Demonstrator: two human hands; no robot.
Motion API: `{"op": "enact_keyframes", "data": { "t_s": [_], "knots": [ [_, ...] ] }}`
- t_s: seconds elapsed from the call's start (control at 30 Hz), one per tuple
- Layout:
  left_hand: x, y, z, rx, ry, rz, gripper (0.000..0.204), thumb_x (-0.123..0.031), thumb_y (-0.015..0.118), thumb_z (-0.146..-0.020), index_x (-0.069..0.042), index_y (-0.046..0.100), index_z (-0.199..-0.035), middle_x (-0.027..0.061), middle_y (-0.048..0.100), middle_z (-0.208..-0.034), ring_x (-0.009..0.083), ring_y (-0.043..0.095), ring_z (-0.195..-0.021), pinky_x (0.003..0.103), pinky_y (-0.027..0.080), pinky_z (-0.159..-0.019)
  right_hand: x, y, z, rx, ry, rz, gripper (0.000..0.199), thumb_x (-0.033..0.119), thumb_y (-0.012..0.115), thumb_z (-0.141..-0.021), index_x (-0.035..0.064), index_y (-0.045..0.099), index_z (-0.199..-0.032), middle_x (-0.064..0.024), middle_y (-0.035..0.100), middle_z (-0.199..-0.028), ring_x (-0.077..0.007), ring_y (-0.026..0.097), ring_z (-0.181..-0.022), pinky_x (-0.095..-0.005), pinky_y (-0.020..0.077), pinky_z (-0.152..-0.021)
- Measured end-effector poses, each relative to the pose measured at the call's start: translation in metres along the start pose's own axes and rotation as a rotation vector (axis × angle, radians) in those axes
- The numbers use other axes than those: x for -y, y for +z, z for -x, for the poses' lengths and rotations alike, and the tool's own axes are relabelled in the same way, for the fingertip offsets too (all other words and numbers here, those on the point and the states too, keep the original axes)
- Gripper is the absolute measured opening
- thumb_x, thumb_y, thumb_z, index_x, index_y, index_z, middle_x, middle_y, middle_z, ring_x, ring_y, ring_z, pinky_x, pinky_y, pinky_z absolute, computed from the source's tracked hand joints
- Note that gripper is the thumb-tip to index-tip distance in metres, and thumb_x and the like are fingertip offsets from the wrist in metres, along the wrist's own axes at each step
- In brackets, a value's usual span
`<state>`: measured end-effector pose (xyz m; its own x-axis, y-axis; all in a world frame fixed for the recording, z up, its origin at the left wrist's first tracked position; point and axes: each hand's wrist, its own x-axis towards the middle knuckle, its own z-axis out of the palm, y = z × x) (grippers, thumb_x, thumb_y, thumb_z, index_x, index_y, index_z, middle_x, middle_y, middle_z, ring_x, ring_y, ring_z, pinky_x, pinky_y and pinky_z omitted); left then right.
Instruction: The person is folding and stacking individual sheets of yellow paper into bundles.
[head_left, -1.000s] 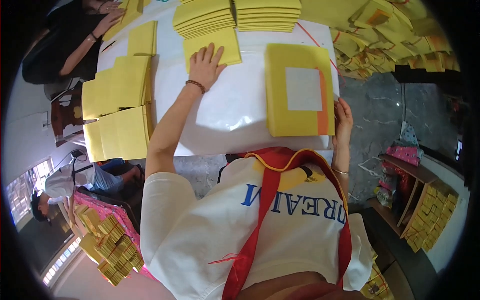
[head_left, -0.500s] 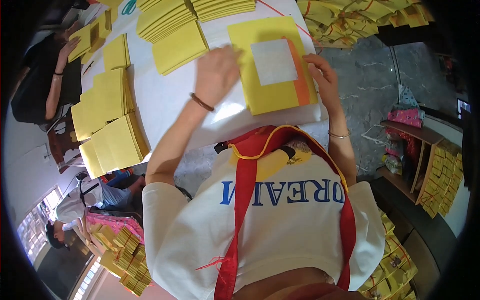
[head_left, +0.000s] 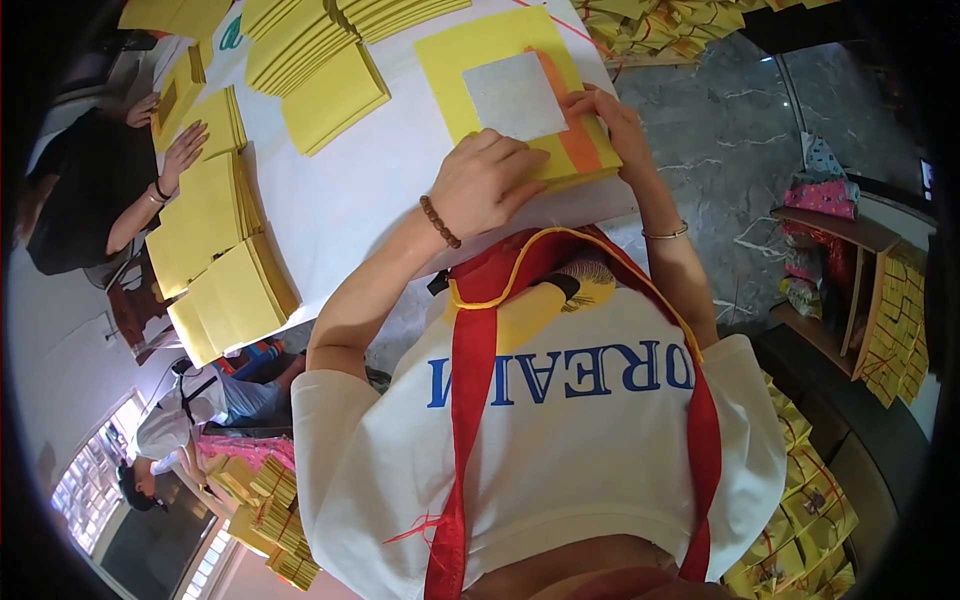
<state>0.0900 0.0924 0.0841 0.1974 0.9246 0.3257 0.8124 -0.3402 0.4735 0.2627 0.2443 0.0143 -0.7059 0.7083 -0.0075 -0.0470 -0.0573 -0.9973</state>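
Note:
A stack of yellow paper sheets (head_left: pixel 440 70) lies at the table's near right corner. On top are a square white sheet (head_left: pixel 512 98) and an orange strip (head_left: pixel 580 150) along its right side. My left hand (head_left: pixel 490 185) is at the near edge of the yellow paper, fingers bent over it and thumb low at the edge, closed on it. At the right edge, my right hand (head_left: pixel 612 125) has its fingers curled over the yellow paper and the strip. Part of the near edge is hidden by my left hand.
Folded yellow paper piles (head_left: pixel 335 100) spread over the white table (head_left: pixel 350 200), with more piles (head_left: pixel 235 290) along its left edge. A person in black (head_left: pixel 95 195) handles yellow paper at the far left. Another person (head_left: pixel 190 410) sits lower left. A shelf (head_left: pixel 840 280) stands right.
My left hand has moved from the stack's left side to its near edge and closed there. My right hand has moved inward onto the right edge. The view has shifted slightly.

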Motion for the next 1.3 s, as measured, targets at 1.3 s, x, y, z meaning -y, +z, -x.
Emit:
{"op": "enact_keyframes", "data": {
  "t_s": [1.3],
  "knots": [
    [0.017, -0.006, -0.011, 0.199, -0.627, 0.639, 0.016, -0.014, 0.058, -0.083, 0.001, 0.064, -0.084, 0.0015, 0.06, -0.067, 0.0054, 0.052, -0.063, 0.023, 0.042, -0.057, -0.006, 0.003, -0.003, -0.053, 0.043, -0.14, 0.041, 0.031, 0.042, -0.096, -0.0015, 0.061, -0.079, -0.0085, 0.061, -0.106, -0.0131, 0.055, -0.093, -0.0275, 0.0421, -0.084]
  ]
}}
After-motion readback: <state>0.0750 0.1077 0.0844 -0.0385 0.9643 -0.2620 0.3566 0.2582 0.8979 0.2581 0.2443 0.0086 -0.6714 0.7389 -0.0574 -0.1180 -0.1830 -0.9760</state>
